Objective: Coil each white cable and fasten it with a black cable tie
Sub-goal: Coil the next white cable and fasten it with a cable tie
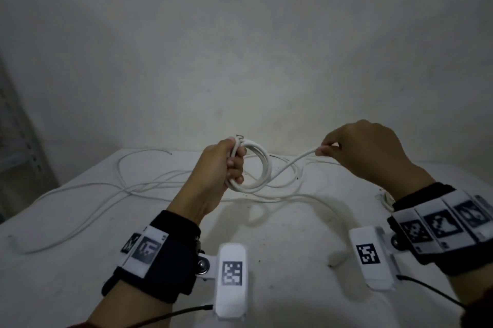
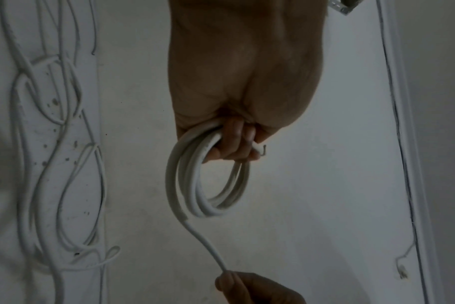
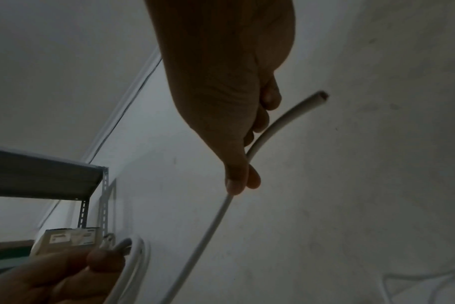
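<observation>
A white table (image 1: 280,242) filled the lower half of the head view, with a pale wall (image 1: 240,47) behind it at twelve o'clock and a grey metal shelf (image 3: 42,174) visible off to nine o'clock in the right wrist view. Loose white cables (image 1: 88,189) sprawled over the table from about nine to one o'clock, crossing one another in long loops.

Above them, near the centre of the view, the left hand (image 1: 224,167) was held clear of the table, its fingers (image 2: 231,142) curled tightly round one side of a coiled white cable (image 1: 260,170) of several turns; the coil hung from the fist, and a short bare wire end (image 2: 262,149) poked out beside the fingertips.

From the coil's edge a free length of the same cable ran toward two o'clock to the right hand (image 1: 365,154), which pinched it between thumb and forefinger. The cable's cut end (image 3: 321,96) stuck out past the right palm. Both wrists wore black bands (image 1: 165,255) with printed markers.
</observation>
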